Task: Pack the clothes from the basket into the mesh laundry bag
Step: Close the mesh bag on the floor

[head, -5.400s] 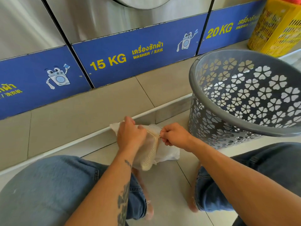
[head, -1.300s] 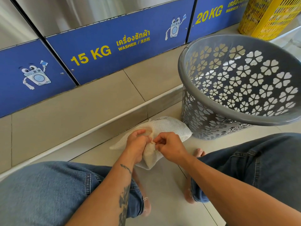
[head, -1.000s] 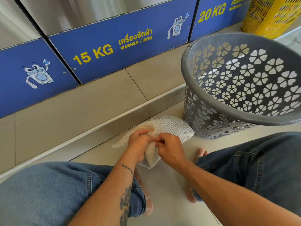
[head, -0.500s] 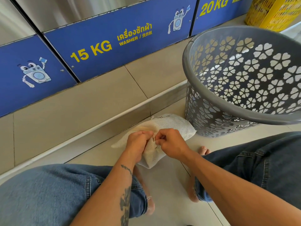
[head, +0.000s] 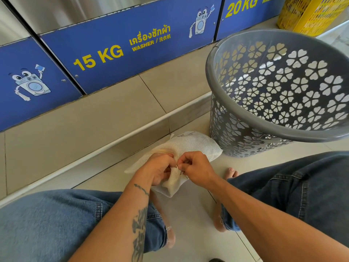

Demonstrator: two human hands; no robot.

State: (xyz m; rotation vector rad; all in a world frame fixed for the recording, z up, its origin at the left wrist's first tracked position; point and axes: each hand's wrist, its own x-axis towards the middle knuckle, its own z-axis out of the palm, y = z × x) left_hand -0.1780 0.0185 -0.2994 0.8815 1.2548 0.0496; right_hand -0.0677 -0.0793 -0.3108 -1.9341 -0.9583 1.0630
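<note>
A: Where's the mesh laundry bag [head: 190,146] lying?

B: On the floor [head: 190,220], between the person's knees and the step below the washers. It looks filled. Its long axis runs from the near end under the hands, away and to the right, with the far end just beside the grey basket [head: 234,118].

A: And the hands?

B: Both are on the near part of the bag, meeting at one spot. The left hand [head: 159,170] has its fingers curled into the mesh, gathering it. The right hand [head: 196,167] pinches something small at the same spot. I'd guess a zip pull, though it's too small to tell.

A: Which hand is nearer the basket?

B: The right one. The basket stands forward and to the right, and what shows of its inside looks empty.

A: So what's next?

B: Probably closing the bag, the left hand bracing while the right pulls along the opening.
</note>
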